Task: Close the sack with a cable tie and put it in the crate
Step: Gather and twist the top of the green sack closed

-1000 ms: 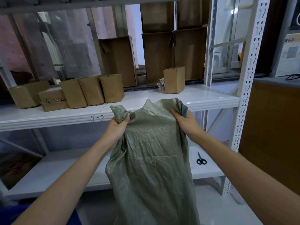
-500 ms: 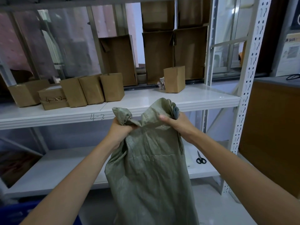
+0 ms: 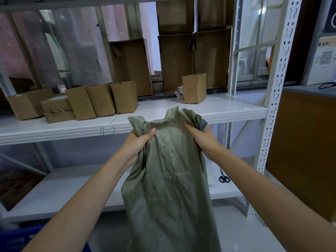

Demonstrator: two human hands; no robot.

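A grey-green woven sack (image 3: 169, 188) hangs in front of me, held up by its mouth. My left hand (image 3: 139, 144) grips the bunched left corner of the mouth. My right hand (image 3: 201, 138) grips the gathered right side. The fabric between the hands is slack and creased. The sack's bottom runs out of the frame below. A blue crate (image 3: 11, 239) shows only as a corner at the bottom left. No cable tie is visible.
A white metal shelf unit (image 3: 236, 113) stands ahead, its upper shelf holding several cardboard boxes (image 3: 101, 100). Black scissors (image 3: 224, 177) lie on the lower shelf, right of the sack. A perforated upright (image 3: 278, 88) and a brown cabinet (image 3: 305, 142) stand at the right.
My hands came closer together, bunching the sack's mouth, then moved slightly apart again. The sack stayed hanging in the same place.
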